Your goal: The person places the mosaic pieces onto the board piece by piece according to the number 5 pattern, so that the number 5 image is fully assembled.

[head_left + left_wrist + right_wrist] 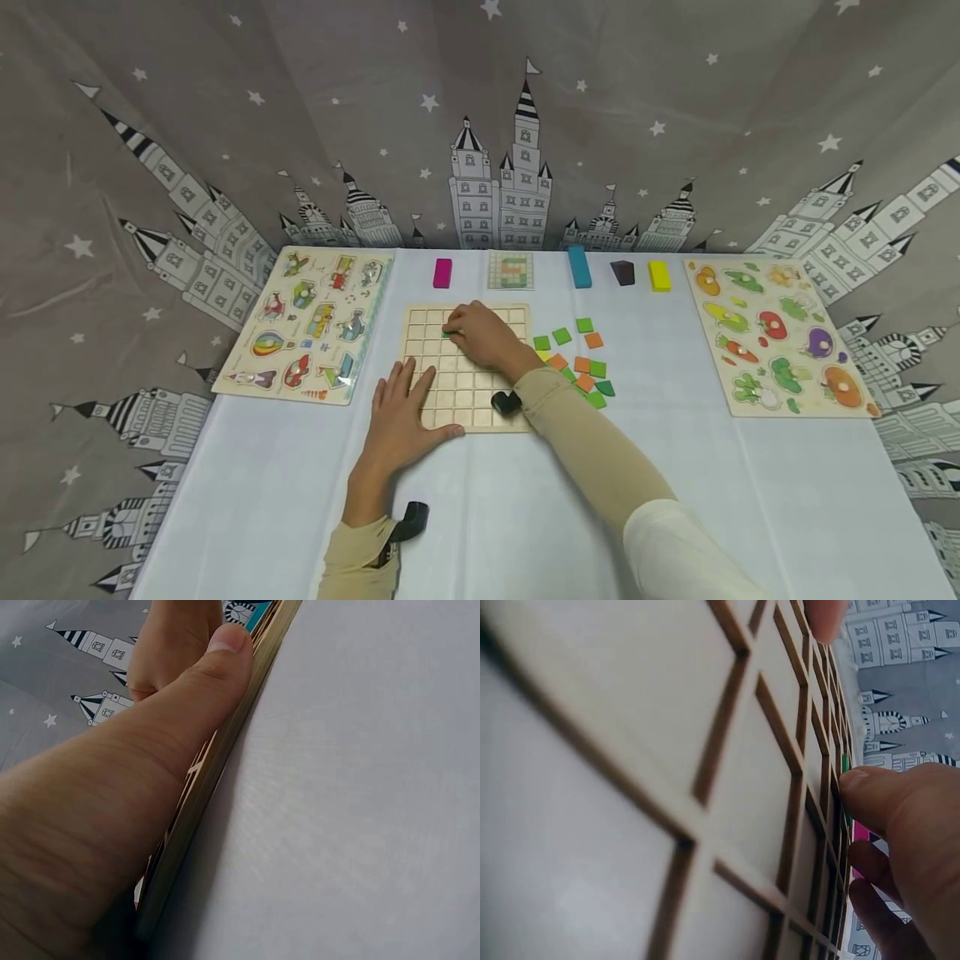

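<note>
A wooden grid board [465, 398] lies on the white table, its small square cells framed by raised strips. My left hand [400, 421] rests at its lower left corner with the fingers spread over the left edge. In the left wrist view, the thumb [217, 671] lies along the board's near edge. Over the upper part of the grid, my right hand [483, 335] pinches a small green tile [447, 335] right at a cell. The right wrist view shows the thumb against that tile [845, 763], whose far side is hidden.
Loose green, orange and yellow tiles [582, 364] lie right of the board, partly behind the right forearm. A patterned card [512, 271] and coloured blocks [579, 267] line the back edge. A vehicle puzzle [303, 325] lies left, a vegetable puzzle [780, 333] right.
</note>
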{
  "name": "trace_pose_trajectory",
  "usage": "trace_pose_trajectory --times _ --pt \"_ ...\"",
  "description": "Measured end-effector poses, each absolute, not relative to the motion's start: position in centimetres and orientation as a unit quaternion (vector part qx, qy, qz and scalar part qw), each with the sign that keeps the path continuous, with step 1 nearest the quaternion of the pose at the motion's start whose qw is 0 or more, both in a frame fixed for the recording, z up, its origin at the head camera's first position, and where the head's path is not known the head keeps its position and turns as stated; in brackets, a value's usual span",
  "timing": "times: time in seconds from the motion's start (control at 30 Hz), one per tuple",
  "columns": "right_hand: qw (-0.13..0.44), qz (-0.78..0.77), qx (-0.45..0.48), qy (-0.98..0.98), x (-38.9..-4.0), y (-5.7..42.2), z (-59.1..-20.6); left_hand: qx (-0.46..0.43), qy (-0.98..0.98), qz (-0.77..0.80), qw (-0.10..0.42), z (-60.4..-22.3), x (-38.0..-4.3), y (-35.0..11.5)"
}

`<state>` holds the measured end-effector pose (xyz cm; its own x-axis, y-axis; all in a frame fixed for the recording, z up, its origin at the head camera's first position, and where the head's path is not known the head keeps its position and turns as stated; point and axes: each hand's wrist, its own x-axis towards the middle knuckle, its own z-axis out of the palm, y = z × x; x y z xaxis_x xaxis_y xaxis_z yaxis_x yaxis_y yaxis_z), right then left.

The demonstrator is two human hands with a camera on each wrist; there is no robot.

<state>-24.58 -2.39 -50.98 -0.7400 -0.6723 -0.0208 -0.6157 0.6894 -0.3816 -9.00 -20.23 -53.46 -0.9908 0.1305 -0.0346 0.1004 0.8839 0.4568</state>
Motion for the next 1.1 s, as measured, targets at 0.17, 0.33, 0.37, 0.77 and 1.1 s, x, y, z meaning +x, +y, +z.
trace_pose_trajectory --times 0.17,0.33,0.37,0.77,1.1 --pt "0.053 -0.140 -0.359 0.921 -24.2 -1.9 -50.9 0.061 0.970 0.233 0.035 -53.4 -9.1 -20.0" --pt "0.032 -0.121 -0.367 0.922 -24.0 -0.7 -50.6 0.060 0.970 0.231 0.036 -53.4 -9.2 -19.8" --pt "0.029 -0.123 -0.369 0.921 -23.9 -0.2 -50.5 0.059 0.970 0.231 0.038 -53.4 -9.2 -19.8" --pt "0.054 -0.240 -0.220 0.944 -21.0 12.2 -50.9 0.058 0.970 0.235 0.034 -53.6 -9.1 -19.7" --pt "0.027 -0.303 -0.106 0.947 -18.2 20.2 -52.3 0.063 0.968 0.240 0.036 -53.8 -9.3 -20.1"
